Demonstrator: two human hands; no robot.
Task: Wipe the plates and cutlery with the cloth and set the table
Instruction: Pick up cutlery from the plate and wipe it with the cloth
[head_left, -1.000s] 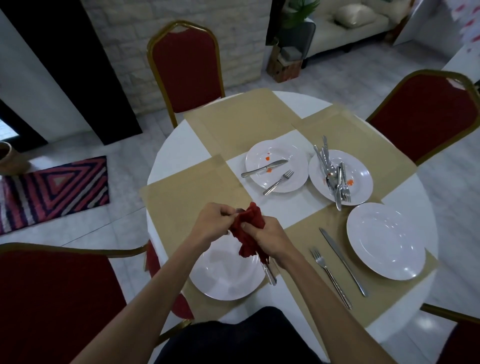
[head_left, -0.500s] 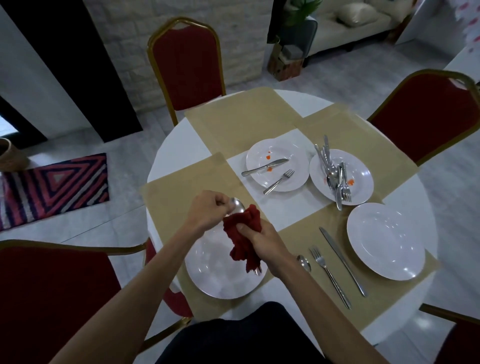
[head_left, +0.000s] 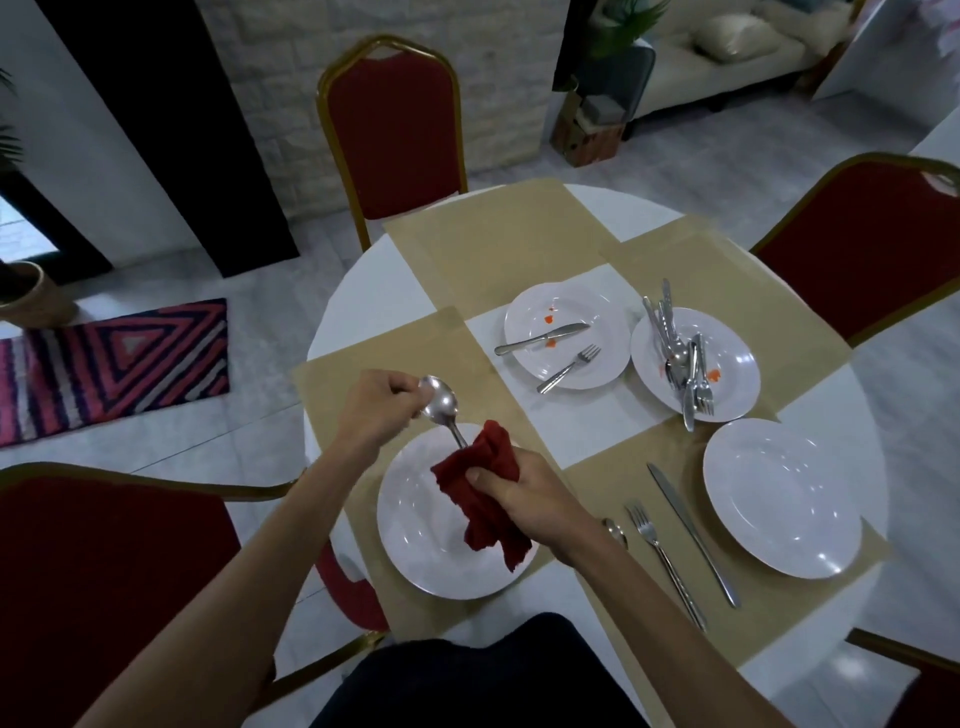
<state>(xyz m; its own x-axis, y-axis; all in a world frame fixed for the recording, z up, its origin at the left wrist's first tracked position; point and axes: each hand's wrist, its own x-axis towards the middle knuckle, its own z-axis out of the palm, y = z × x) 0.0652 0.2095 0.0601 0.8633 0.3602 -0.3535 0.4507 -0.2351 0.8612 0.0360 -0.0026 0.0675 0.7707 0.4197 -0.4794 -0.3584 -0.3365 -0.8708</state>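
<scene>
Your left hand (head_left: 379, 410) pinches the bowl end of a spoon (head_left: 440, 404), fingers curled on it. The handle slants down and right into the red cloth (head_left: 483, 501). Your right hand (head_left: 530, 499) grips that cloth, fingers and thumb wrapped round the bunched fabric, with the handle's end hidden inside.

Both hands are over the near plate (head_left: 415, 538), white, on the near-left placemat (head_left: 324, 382). The cloth's loose end hangs over the plate; contact unclear.

Right of your hands is a laid setting. The clean plate (head_left: 782, 499) sits on its own tan mat, with a knife (head_left: 691, 535) just left of it and a fork (head_left: 665, 564) left of the knife. A second spoon (head_left: 615, 532) shows only its bowl beside your right wrist; the rest is behind the arm.

Further back in the middle is a smeared plate (head_left: 587, 312) with red spots. A second knife (head_left: 543, 338) and second fork (head_left: 569, 369) lie across it, both handles over the near-left rim. Just right of it is a fourth plate (head_left: 735, 353), also with a red smear, carrying a cutlery heap (head_left: 678, 358). Some pieces stick out past its far rim and one past the near rim.

The desk (head_left: 363, 291) is round and white, with tan mats toward each side. A red chair (head_left: 389, 140) with a gold frame stands at the far side. A striped rug (head_left: 114, 364) lies on the floor at left.
</scene>
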